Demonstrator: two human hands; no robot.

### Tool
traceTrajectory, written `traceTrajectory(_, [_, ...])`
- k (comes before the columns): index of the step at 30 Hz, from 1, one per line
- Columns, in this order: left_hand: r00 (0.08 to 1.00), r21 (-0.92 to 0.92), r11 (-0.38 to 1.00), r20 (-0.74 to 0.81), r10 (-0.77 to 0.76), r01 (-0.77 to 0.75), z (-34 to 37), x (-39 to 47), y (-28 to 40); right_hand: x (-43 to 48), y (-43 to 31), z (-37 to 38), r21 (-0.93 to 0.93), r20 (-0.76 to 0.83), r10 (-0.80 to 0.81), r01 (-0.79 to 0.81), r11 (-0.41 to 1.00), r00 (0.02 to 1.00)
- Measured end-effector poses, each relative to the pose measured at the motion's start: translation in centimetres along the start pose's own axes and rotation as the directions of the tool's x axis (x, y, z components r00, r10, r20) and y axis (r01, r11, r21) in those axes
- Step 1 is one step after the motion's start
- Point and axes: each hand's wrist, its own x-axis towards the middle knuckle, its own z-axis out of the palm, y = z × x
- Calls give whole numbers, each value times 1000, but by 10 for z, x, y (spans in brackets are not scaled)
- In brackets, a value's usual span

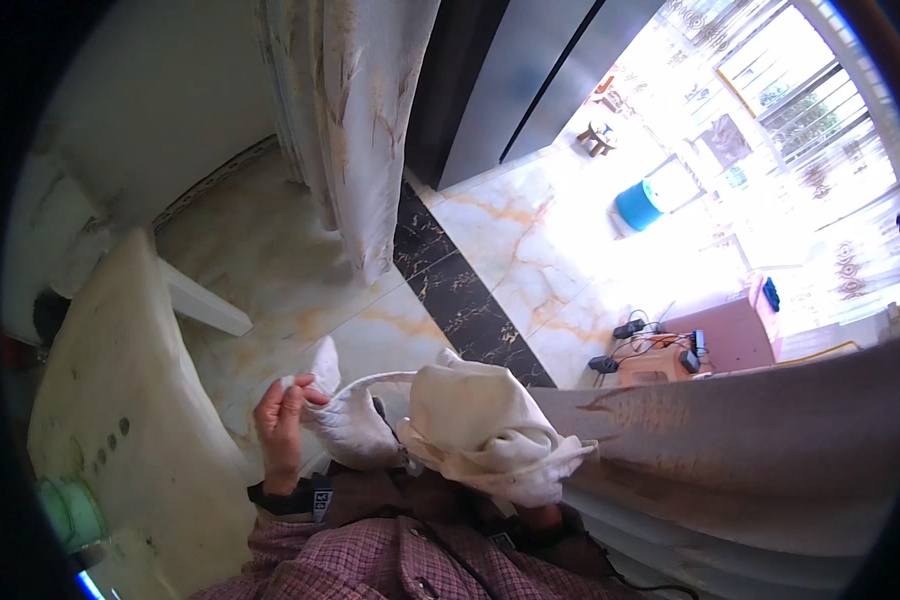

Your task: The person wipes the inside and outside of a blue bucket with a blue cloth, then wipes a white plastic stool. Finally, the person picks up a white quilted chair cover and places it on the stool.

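A cream-white cloth item [480, 420] hangs bunched in front of my body, folded and crumpled at its right side. A narrow band of it arches across to a second, quilted-looking white part [352, 427] on the left. My left hand [281, 420] pinches the edge of that left part between thumb and fingers. Below the right bundle, only the wrist of my right arm shows. The cloth covers my right hand, so its grip is hidden. A dark piece shows between the two cloth parts.
A stained pale tabletop [135, 390] bearing a green container [71, 514] lies at left. Curtains hang ahead [367, 135] and at right [720, 427]. Beyond the dark floor strip [457, 285] are a grey cabinet-like appliance [525, 90], a blue drum-shaped object [639, 205] and a stool with chargers and cables [649, 367].
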Motion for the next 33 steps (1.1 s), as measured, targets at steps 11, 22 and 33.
traceTrajectory(11, [1000,52,999,-17,-6,7,-3,114,7,126,-35,19,-30,-223,-56,50,998,973])
traceTrajectory(22, [907,130,991,414,-80,28,160,216,48,246,15,-5,55,-435,36,-13,998,900])
traceTrajectory(33, [719,161,984,693,-55,-80,326,319,71,329,33,-71,-97,-589,35,-113,989,807])
